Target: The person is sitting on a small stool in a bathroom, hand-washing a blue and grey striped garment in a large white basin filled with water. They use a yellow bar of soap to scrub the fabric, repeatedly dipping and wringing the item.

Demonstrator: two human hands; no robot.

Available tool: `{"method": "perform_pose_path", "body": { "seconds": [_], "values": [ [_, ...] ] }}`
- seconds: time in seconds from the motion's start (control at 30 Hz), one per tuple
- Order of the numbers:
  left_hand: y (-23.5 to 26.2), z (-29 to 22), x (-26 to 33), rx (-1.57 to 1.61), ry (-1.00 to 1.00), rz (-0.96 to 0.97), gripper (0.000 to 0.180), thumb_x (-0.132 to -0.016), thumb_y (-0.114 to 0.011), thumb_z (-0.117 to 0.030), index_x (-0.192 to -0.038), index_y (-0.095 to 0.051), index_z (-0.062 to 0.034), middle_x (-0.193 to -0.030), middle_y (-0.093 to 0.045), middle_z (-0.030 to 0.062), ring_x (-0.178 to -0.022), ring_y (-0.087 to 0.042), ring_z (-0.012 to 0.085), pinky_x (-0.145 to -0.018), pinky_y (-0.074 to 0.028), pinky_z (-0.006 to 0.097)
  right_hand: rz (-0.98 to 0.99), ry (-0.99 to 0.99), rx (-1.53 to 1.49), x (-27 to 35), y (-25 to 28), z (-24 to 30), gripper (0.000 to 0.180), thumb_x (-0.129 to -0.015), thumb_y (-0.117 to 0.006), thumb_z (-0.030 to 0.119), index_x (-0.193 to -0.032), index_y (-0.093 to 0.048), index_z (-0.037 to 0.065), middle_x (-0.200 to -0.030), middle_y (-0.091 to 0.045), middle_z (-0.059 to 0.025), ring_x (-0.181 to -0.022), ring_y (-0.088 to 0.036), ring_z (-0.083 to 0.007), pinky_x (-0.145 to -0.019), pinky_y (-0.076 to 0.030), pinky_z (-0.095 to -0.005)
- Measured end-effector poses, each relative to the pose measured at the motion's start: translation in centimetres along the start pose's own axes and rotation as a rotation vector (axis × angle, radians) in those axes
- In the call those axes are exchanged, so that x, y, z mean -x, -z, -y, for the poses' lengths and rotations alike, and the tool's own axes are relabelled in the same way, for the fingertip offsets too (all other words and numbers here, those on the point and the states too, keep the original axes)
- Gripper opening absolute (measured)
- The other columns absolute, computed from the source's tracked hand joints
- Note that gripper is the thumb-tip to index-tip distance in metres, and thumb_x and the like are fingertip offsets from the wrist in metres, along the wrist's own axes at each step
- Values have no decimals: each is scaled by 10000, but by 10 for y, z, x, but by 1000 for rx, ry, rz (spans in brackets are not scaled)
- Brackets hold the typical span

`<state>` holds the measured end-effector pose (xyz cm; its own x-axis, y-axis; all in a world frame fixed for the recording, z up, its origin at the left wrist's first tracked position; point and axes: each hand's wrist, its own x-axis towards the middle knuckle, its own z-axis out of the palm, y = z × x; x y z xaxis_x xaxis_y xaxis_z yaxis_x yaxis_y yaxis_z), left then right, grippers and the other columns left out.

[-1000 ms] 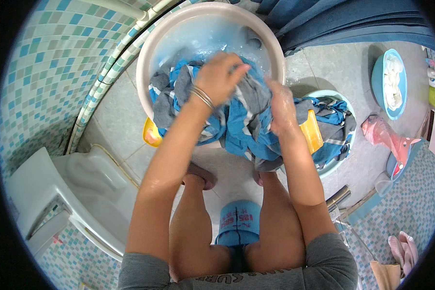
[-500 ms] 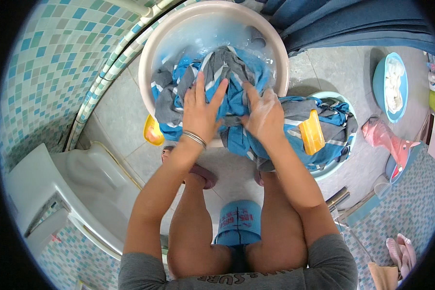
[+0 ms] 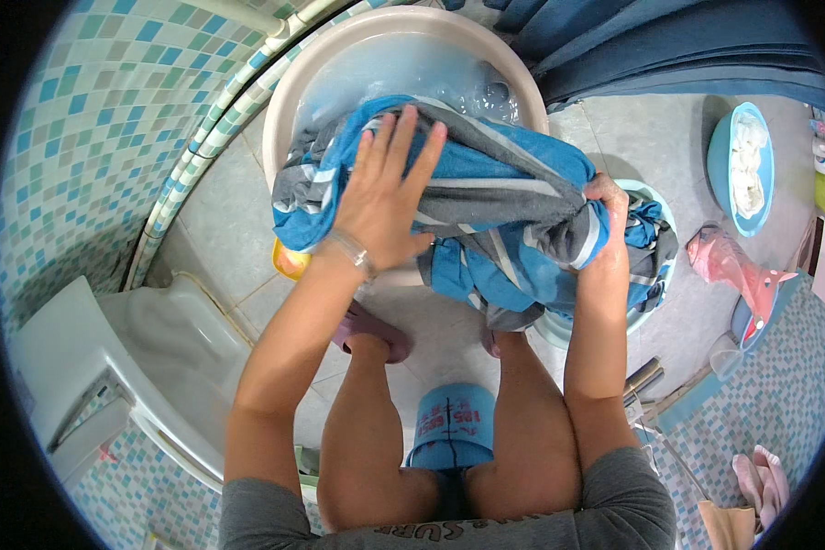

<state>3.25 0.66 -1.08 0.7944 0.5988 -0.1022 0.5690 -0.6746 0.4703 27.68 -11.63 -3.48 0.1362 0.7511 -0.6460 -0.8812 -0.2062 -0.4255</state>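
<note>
wet striped cloth (image 3: pixel 486 197) – soft, matt; basin (image 3: pixel 293 101) glossy smooth plastic; wall (image 3: pixel 92 119) of glazed mosaic tile.

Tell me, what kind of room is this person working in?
Most likely a home bathroom used for hand laundry: mosaic-tiled walls, a white squat toilet set in the floor, and a big wash basin where both hands press a wet blue-and-grey striped cloth.
</note>
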Motion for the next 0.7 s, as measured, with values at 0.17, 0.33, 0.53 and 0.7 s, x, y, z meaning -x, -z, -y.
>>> {"method": "perform_pose_path", "body": {
  "seconds": [0.17, 0.33, 0.53, 0.7],
  "values": [
    [-32, 61, -37, -105, 25, 52, 692, -598, -745, -63, -1260, -543, -36, -1278, -502, 177, -1168, -480, 341, -1048, -342, 429, -83, -30, 134, -6, 0, -12, 664, -643, -491, 139, -1277, -477, -58, -1134, -589, -235, -1008, -584, -356, -941, -466, -433],
    [-16, 53, -27, 493, -68, -123, 302, -653, -651, -46, -937, -602, 45, -1045, -570, 175, -1004, -545, 324, -925, -396, 379, 50, -3, 120, -22, -7, -12, 616, -820, -616, 279, -1360, -450, 34, -1286, -527, -155, -1171, -504, -294, -1041, -370, -379],
    [-61, -45, -16, 371, -107, -507, 409, -674, -670, -306, -893, -587, 29, -968, -561, 167, -900, -550, 347, -828, -422, 413, -46, -54, 727, -39, -53, -47, 838, -822, -660, 508, -1444, -357, 33, -1376, -465, -188, -1257, -456, -281, -1027, -356, -320],
    [-84, -26, -52, 562, 238, -726, 265, -753, -570, -171, -954, -589, 0, -924, -534, 173, -851, -536, 374, -738, -433, 456, -185, 52, 427, -37, -40, -71, 440, -915, -581, 350, -1146, -578, -24, -1067, -613, -108, -978, -567, -194, -885, -431, -304]
  ]
}}
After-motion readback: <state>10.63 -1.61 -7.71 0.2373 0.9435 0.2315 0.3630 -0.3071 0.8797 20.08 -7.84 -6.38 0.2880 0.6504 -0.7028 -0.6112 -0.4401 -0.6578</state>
